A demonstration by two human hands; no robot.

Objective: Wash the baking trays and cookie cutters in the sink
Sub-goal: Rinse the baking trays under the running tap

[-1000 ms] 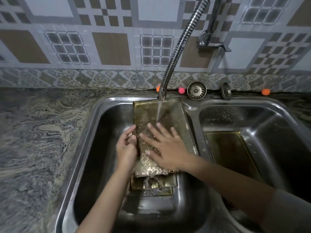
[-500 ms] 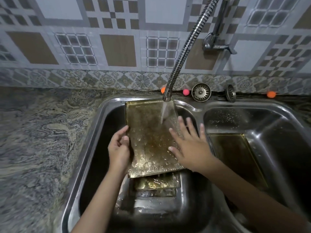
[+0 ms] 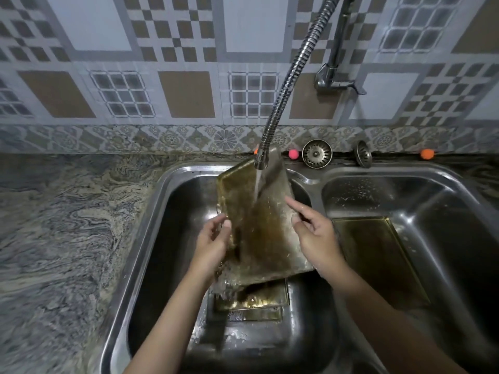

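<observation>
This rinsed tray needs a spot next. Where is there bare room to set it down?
The granite counter left of the sink's left rim is bare. The right basin has bare steel beyond the tray lying in it. The left basin is crowded: the held tray, both hands and trays underneath.

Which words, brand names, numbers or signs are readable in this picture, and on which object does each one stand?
There are none to read.
The held baking tray, the sink, the faucet hose and the two strainer plugs show no lettering.
The wall tiles carry only patterns.
</observation>
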